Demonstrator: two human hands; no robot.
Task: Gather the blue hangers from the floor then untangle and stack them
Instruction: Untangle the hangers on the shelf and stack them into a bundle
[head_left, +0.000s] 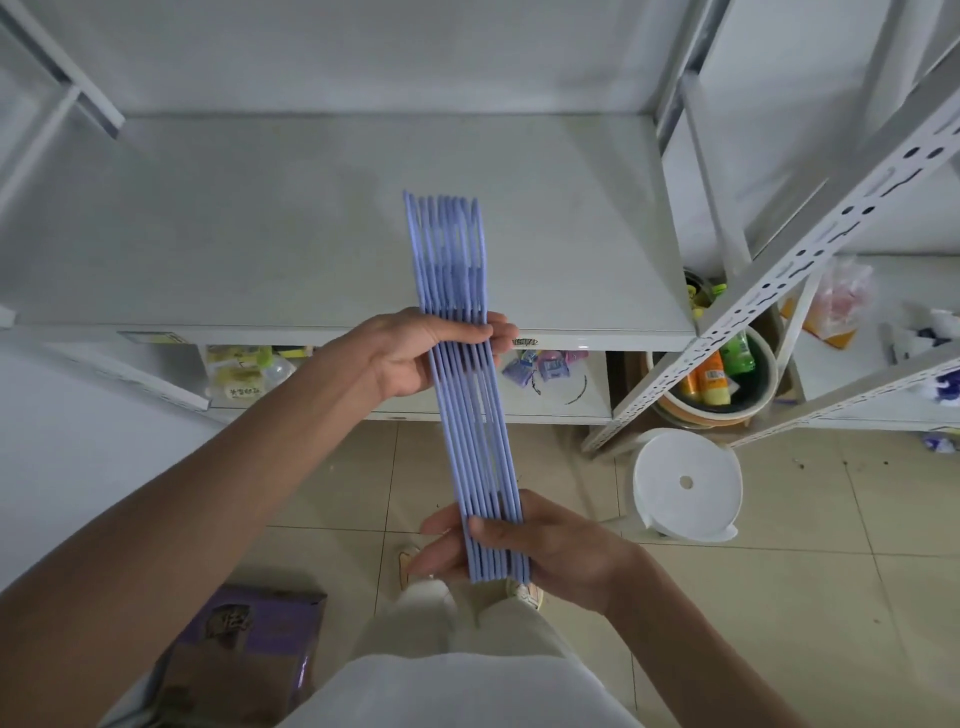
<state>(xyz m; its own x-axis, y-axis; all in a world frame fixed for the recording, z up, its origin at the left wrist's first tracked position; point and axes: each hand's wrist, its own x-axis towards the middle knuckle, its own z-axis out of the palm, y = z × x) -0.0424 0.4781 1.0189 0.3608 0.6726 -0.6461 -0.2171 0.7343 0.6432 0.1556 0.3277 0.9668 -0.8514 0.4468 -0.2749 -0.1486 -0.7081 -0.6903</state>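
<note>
White shelving (332, 218) and beige floor tiles (779, 597) fill the background. Fingers (501, 332) of the left hand (415, 353) are curled round the blue hangers (467, 395) near mid-length, with that forearm reaching in from 8 o'clock. The right hand (535, 545) is clamped on the bundle's near end, thumb across the top, forearm entering from 5 o'clock. The bundle is held over the shelf edge, long axis running 6 to 12 o'clock. Thin pale-blue rods are seen pressed side by side, edge-on.

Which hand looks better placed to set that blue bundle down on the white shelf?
Probably the left hand: its grip holds the hangers right at the shelf edge, while the right hand holds the near end.
</note>
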